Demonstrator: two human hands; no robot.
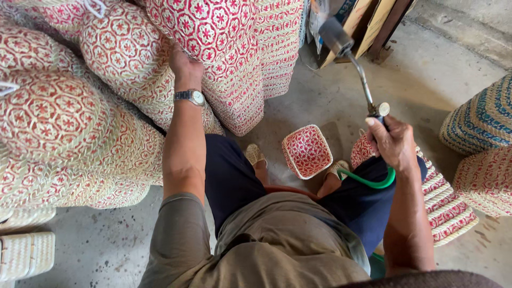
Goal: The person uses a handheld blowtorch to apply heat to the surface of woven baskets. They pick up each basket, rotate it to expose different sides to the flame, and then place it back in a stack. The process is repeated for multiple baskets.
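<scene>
I sit on a low seat over a concrete floor. My left hand (184, 66), with a wristwatch (190, 96) on it, reaches up into a pile of red-and-cream woven baskets (122, 53) and grips one at its edge. My right hand (393, 141) is closed around the handle of a gas torch (352, 58), whose metal tube points up and away to a dark nozzle. A green hose (368, 181) loops from the handle under my wrist. A small square red-patterned basket (306, 151) stands on the floor between my feet.
More red woven baskets (445, 205) lie by my right knee, and a blue-green striped one (480, 120) sits at the right edge. Pale woven boxes (24, 253) are at lower left. Cardboard and boards (368, 21) lean at the top.
</scene>
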